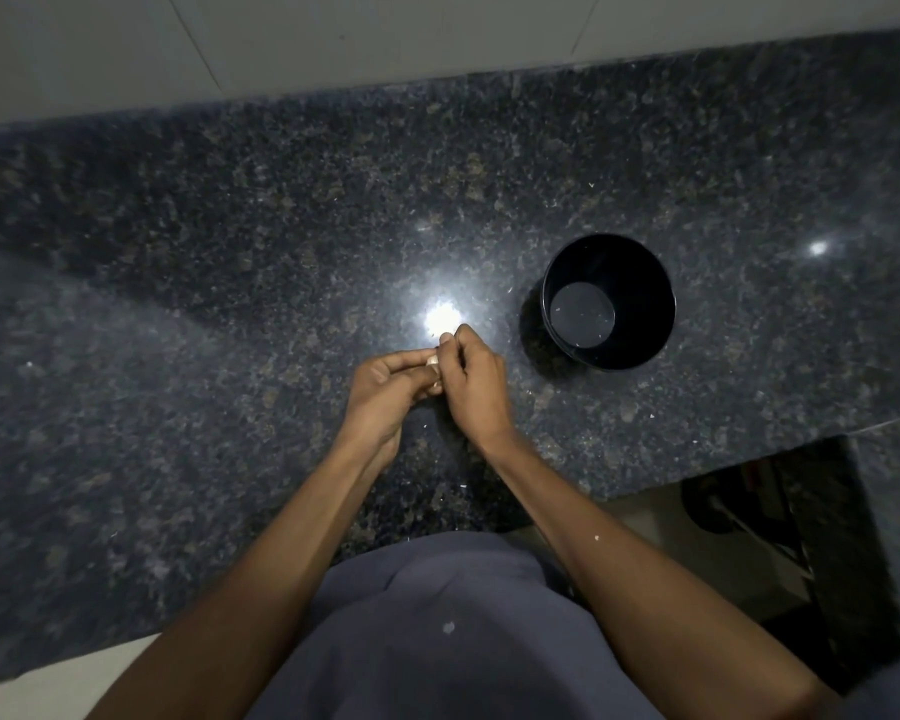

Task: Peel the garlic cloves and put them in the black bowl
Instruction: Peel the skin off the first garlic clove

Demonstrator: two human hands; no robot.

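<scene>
Counter (230,283): polished speckled stone, dark, glossy, with bright light reflections near its middle and right edge. Bowl (645,283): black, smooth, plastic by appearance, with a slight sheen inside. Clove (434,374): pale, dry papery skin. Wall (333,33) behind: light tiles, matt. Shirt (437,641): grey cloth, matt.

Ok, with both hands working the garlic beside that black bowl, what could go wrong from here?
1. The garlic is held above bare counter, not over the black bowl, so a slip would likely drop it on the granite.
2. Pale flecks already lie in the bowl and on the counter; more peel could land in with the cloves.
3. The left hand and right hand hide most of the garlic, so leftover skin may go unnoticed.
</scene>
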